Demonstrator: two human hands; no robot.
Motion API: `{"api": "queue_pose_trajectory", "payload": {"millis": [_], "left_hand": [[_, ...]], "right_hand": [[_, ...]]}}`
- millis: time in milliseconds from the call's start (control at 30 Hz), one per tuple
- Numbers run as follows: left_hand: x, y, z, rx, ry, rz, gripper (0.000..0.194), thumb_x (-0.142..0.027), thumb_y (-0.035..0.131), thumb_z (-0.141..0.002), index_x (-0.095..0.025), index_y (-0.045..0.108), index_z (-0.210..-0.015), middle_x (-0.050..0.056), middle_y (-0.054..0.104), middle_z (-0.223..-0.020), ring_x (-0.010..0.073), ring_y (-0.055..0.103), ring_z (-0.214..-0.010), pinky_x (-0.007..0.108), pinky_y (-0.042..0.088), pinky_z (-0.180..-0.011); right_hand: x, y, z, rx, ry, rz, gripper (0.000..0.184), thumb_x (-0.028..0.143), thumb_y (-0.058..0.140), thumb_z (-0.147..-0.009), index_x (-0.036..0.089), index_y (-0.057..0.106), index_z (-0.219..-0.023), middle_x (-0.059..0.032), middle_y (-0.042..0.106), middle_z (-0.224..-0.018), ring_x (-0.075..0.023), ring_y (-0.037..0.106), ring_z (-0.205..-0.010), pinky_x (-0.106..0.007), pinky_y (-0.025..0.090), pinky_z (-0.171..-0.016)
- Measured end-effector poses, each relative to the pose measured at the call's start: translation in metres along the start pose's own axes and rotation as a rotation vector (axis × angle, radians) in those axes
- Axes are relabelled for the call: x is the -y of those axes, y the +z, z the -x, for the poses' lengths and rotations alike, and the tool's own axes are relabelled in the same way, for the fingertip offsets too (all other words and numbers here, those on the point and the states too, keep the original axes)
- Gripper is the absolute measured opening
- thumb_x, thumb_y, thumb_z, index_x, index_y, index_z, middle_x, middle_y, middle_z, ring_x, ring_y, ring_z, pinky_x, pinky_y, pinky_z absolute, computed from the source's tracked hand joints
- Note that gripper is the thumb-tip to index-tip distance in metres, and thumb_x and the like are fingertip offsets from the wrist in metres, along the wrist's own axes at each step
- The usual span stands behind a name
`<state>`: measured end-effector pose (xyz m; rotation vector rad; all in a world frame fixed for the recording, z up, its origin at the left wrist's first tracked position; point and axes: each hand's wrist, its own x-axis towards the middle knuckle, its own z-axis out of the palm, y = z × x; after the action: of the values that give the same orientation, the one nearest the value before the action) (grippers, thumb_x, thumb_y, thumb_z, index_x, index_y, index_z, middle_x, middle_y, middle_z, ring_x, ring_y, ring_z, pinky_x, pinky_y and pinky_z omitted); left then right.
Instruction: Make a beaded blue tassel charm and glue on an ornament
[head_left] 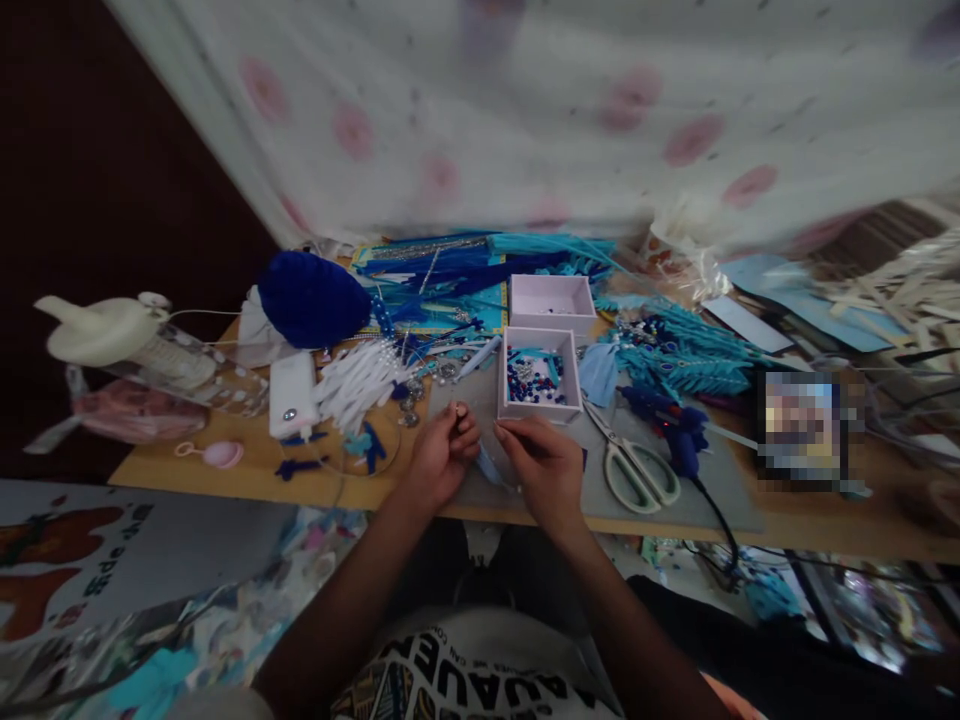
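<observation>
Blue strip (491, 468), slender and pale, shows between left fingers (466, 437) and right fingers (517, 432), both pressed together, contents unclear.

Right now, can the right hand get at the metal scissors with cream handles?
Likely yes: the scissors lie close beside the right hand on the grey mat, and nothing visible covers their handles.

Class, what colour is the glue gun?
The glue gun is dark blue, clearest in the head view.

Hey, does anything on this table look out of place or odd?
The dark blue glue gun lies on its side on the grey mat, not propped up, with a small red glow showing; if it's hot, that looks slightly careless.
</observation>
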<state>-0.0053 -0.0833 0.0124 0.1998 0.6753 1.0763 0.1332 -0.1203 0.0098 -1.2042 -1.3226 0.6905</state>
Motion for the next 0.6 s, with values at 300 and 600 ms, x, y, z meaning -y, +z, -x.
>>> {"api": "queue_pose_trajectory", "payload": {"millis": [300, 600], "left_hand": [[0.010, -0.003, -0.002, 0.058, 0.161, -0.050, 0.028, -0.031, 0.076, -0.085, -0.014, 0.056, -0.075, -0.008, 0.044, -0.060, 0.0008, 0.029, -0.042, 0.013, 0.028, -0.042], [0.014, -0.004, 0.000, 0.028, 0.194, -0.048, 0.031, -0.034, 0.081, -0.078, -0.014, 0.057, -0.074, -0.008, 0.044, -0.058, 0.0013, 0.030, -0.043, 0.014, 0.028, -0.043]], "right_hand": [[0.011, 0.009, -0.010, 0.094, -0.065, 0.116, 0.013, 0.019, 0.067, -0.088, 0.022, 0.080, -0.089, -0.0013, 0.070, -0.077, -0.0127, 0.061, -0.064, -0.025, 0.047, -0.059], [0.011, 0.013, -0.011, 0.108, -0.063, 0.127, 0.014, 0.021, 0.066, -0.089, 0.024, 0.080, -0.090, -0.0012, 0.071, -0.077, -0.0135, 0.062, -0.064, -0.025, 0.050, -0.061]]}}
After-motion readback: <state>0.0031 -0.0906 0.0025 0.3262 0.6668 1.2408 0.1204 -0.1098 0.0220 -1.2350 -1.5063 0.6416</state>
